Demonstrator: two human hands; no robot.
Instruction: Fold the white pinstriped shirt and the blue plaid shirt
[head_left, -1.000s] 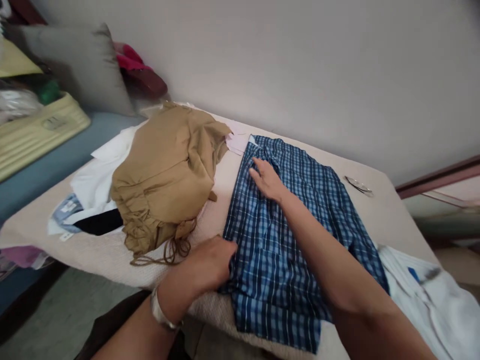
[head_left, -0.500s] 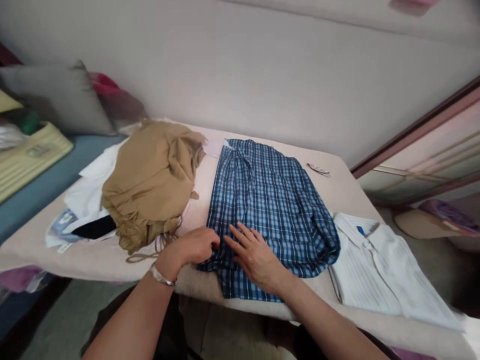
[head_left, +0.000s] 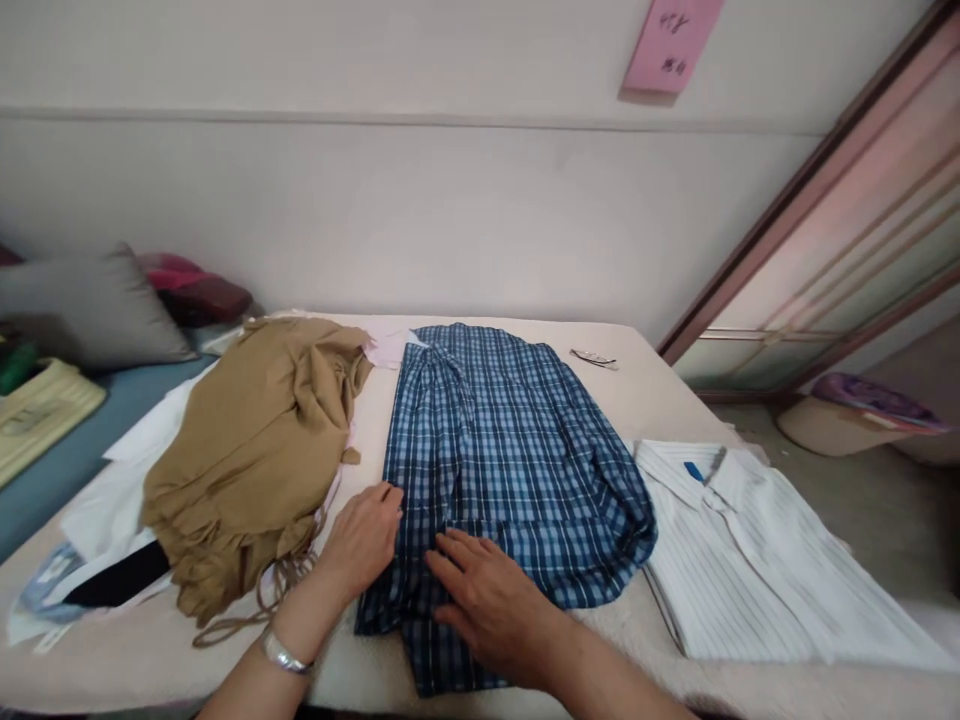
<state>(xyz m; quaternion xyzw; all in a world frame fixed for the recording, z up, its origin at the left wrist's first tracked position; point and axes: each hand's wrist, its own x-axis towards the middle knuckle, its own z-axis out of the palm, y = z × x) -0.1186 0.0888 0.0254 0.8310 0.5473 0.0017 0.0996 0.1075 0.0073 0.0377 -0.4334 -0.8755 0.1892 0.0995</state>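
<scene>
A blue plaid shirt (head_left: 517, 450) lies spread face down or folded over on the bed; I cannot tell which. At its left edge my left hand (head_left: 366, 535) is closed, fingers curled on the cloth, a silver bracelet around the wrist. My right hand (head_left: 491, 600) rests on the lower part of the shirt, palm down with fingers apart. Left of my hands is a heaped brown garment (head_left: 262, 430) with a loose cord (head_left: 259, 605). A white striped shirt (head_left: 757, 560), folded with its collar showing, lies to the right.
Eyeglasses (head_left: 594, 358) lie near the far edge of the bed (head_left: 645, 390). White clothes (head_left: 112, 510) are under the brown garment. A grey cushion (head_left: 97, 310) and yellow basket (head_left: 52, 410) stand left. A wall (head_left: 375, 220) runs behind; a bin (head_left: 840, 425) stands at right.
The view has tilted up, showing more wall and a pink note. My left hand has moved farther up the plaid shirt's left edge. My right hand stays on the lower part.
</scene>
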